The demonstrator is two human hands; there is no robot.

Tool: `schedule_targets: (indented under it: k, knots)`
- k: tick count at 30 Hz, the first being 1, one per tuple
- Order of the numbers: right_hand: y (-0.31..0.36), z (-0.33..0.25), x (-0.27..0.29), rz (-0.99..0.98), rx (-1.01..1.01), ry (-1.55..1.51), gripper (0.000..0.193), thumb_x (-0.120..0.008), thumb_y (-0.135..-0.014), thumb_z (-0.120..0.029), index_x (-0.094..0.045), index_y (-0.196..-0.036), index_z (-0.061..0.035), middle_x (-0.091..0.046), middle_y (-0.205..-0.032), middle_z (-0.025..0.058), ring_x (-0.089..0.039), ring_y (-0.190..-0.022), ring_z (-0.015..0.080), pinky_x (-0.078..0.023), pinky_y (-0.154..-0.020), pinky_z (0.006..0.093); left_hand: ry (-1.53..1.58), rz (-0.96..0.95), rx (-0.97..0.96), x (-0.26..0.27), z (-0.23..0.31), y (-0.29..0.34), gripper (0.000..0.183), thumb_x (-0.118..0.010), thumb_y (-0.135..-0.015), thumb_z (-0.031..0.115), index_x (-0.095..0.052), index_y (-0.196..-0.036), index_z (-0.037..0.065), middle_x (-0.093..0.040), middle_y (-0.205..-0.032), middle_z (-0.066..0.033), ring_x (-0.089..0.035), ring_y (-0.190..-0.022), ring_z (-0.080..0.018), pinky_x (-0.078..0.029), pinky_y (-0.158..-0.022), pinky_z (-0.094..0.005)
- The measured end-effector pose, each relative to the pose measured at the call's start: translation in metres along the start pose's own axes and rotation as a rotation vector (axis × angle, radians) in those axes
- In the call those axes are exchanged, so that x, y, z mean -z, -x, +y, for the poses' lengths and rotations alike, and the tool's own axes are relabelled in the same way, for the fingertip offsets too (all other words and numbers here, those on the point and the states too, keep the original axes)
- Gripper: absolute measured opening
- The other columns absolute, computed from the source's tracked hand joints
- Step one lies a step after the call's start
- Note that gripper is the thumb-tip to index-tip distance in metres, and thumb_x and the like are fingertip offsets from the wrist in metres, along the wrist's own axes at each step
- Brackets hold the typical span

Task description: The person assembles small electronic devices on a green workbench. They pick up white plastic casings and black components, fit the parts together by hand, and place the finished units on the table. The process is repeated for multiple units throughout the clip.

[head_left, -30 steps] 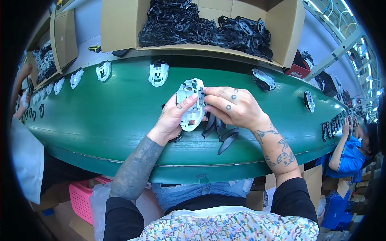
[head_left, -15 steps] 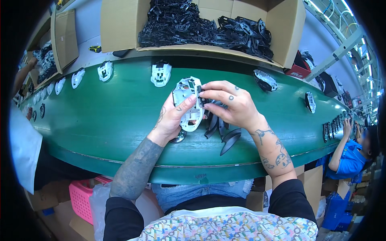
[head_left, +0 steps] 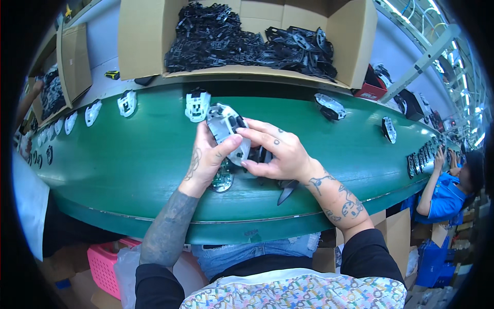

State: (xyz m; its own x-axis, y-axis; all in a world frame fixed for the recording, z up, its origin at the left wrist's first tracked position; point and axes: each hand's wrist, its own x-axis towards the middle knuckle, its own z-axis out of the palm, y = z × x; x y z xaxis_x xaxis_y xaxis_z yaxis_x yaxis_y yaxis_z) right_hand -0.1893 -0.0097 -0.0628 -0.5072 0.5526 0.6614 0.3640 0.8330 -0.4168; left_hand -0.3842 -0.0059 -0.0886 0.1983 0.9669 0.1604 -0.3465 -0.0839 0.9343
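Over the green work surface (head_left: 128, 159) I hold a white plastic mouse shell (head_left: 222, 125) with cut-outs and black parts inside it. My left hand (head_left: 206, 154) grips its left side, the thumb lying across its lower face. My right hand (head_left: 280, 149) is closed on the shell's right edge, fingertips pressing by a black part. Below the shell, a mouse base with a green circuit board (head_left: 223, 179) lies partly behind my left hand. Black curved side pieces (head_left: 287, 191) lie under my right hand, mostly covered by it.
A carton (head_left: 355, 46) heaped with black plastic parts (head_left: 206, 38) stands at the back. White mouse shells (head_left: 197, 105) (head_left: 127, 103) line the far left. Two more mouse parts (head_left: 329, 106) (head_left: 389, 130) lie right. A person in blue (head_left: 437, 193) works at right; another person's sleeve (head_left: 31, 190) is at left.
The shell has tilted and turned in my hands, its lower end now toward the right. My right fingers have shifted down around its edge. More of the circuit board shows.
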Motion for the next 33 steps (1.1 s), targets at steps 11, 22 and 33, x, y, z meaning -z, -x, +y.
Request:
schedule_targets:
  k: [11,22,33]
  knots:
    - [-0.037,0.107,0.117,0.29,-0.369,0.693,0.024,-0.061,-0.085,-0.017,-0.069,-0.105,-0.0052,-0.068,-0.105,0.0158,-0.065,-0.098,0.0329,-0.051,-0.089,0.0396,0.128,0.0,0.062,0.012,0.009,-0.002,0.068,-0.071,-0.079,0.01,-0.032,-0.132,-0.004,-0.062,-0.11,-0.0186,-0.064,-0.102,-0.0231,-0.054,-0.087,-0.0345]
    - [-0.017,0.098,0.178,-0.027,-0.805,0.596,0.036,-0.066,-0.083,-0.008,-0.063,-0.119,-0.0075,-0.07,-0.102,0.0138,-0.069,-0.088,0.0252,-0.054,-0.081,0.0346,0.327,0.0,0.187,0.011,0.006,-0.003,0.049,-0.069,-0.085,0.022,-0.046,-0.126,0.006,-0.061,-0.112,-0.0086,-0.064,-0.102,-0.0197,-0.05,-0.09,-0.035]
    - [0.017,-0.014,0.06,-0.051,-0.779,-0.924,0.037,-0.065,-0.088,-0.001,-0.051,-0.123,0.0003,-0.062,-0.1,0.004,-0.062,-0.079,0.0086,-0.05,-0.062,0.0195,0.161,-0.002,0.154,0.004,0.004,0.001,0.06,-0.071,-0.085,0.02,-0.044,-0.131,-0.008,-0.064,-0.109,-0.0137,-0.066,-0.097,-0.0199,-0.054,-0.085,-0.0327]
